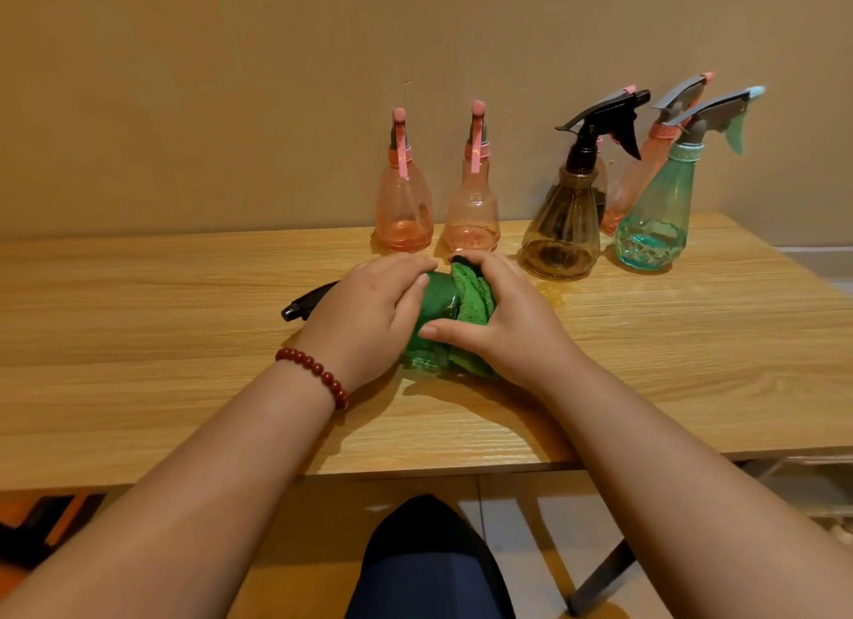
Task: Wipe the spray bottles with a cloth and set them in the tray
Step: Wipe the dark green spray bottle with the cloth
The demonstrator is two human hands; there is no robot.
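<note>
A green spray bottle [434, 313] lies on its side at the middle of the wooden table [184, 323], its black nozzle [304, 305] pointing left. My left hand [369, 313] grips the bottle's neck end. My right hand [503, 323] holds a green cloth [471, 300] wrapped around the bottle's base end. Along the wall stand two pink bottles [404, 203] [473, 207], a brown bottle with a black trigger [565, 221], a pink trigger bottle [646, 170] and a teal bottle [655, 216]. No tray shows in this view.
The table's front edge runs just below my forearms, its right edge past the teal bottle. A beaded bracelet [314, 371] circles my left wrist. A dark table leg [600, 577] and my knee [429, 558] show under the table. A small wet patch [554, 295] glistens near the brown bottle.
</note>
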